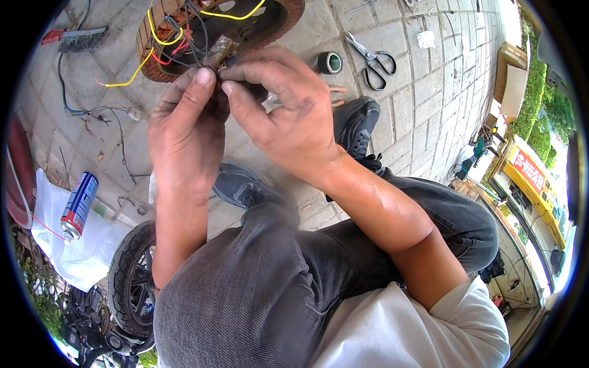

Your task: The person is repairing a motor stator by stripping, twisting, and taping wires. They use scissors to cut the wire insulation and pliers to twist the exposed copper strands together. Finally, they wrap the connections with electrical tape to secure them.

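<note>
A wheel with a dark hub and a worn reddish-brown tyre (147, 52) lies at the top. From its axle (222, 50) come black wires (191, 37), a red wire (183, 46) and yellow wires (136, 75) with loose ends. My left hand (187, 135) is closed just below the axle, its thumb and fingers pinching a black wire. Against it my right hand (285, 104) is closed, thumb and forefinger together at the same spot. Whatever lies between the right fingertips is too small and hidden to tell.
Scissors (371, 61) and a tape roll (330, 62) lie right of the wheel on the paving. At left are a brush (83, 39), a wire harness (92, 111) and a spray can (80, 205) on a white plastic bag (92, 260). Another tyre (126, 282) stands near my left elbow.
</note>
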A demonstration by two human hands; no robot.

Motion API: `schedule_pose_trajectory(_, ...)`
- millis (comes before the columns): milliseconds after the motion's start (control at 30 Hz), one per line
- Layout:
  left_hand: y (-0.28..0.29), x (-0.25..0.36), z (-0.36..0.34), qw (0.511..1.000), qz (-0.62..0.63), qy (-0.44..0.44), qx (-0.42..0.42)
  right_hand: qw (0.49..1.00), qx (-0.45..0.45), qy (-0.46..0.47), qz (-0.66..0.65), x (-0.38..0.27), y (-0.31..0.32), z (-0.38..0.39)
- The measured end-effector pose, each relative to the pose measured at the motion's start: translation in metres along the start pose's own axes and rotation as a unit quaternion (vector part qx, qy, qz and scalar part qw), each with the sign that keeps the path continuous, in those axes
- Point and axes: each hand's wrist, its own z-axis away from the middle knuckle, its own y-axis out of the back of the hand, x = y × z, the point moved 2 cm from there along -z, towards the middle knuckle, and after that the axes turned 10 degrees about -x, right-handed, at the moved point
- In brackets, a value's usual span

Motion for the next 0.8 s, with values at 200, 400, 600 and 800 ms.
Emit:
schedule_pose_trajectory(200,0.005,-0.001,0.001,1.000,-0.020,0.003,-0.006,0.999,0.004,0.025,0.019,0.000,0.000,-0.001)
schedule_pose_trajectory(400,-0.001,-0.001,0.004,1.000,-0.002,-0.018,-0.004,0.962,-0.014,-0.200,-0.184,-0.001,-0.006,0.000)
schedule_pose_trajectory(600,0.009,0.000,0.007,0.999,-0.017,-0.031,0.003,0.967,0.032,-0.165,-0.192,0.000,-0.021,0.002)
schedule_pose_trajectory(800,0.019,0.009,0.007,0.996,-0.070,-0.050,-0.003,0.968,-0.020,-0.160,-0.191,0.001,-0.022,-0.002)
